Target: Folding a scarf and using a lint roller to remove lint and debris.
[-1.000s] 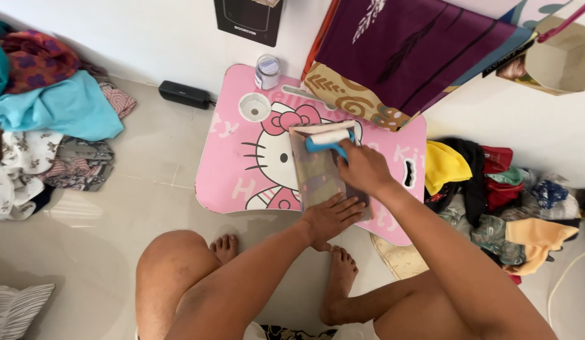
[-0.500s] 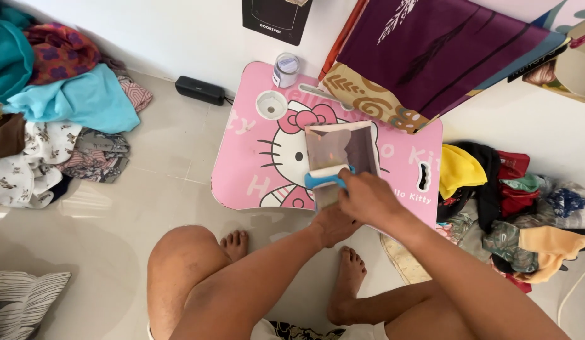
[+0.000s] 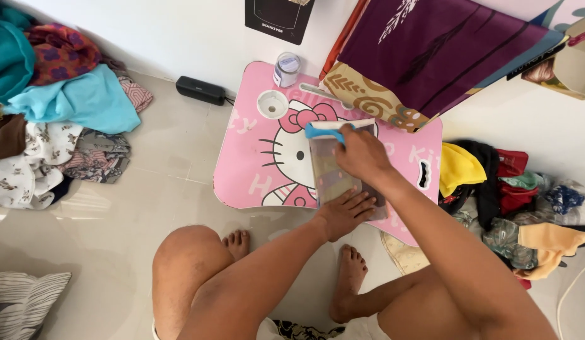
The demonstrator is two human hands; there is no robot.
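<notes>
Hands: left flat on sheet, right gripping blue roller

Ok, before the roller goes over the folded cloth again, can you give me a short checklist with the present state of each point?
1. Left hand presses flat on the near end of the folded cloth: ok.
2. Right hand grips the roller by its blue handle: ok.
3. Roller sits at the far end of the cloth: ok.
4. Cloth lies fully on the pink table: not ok, its near corner reaches past the edge.
5. Small jar at the far edge stands apart from the roller: ok.
6. Roller surface clean: cannot tell, the hand hides most of it.
</notes>
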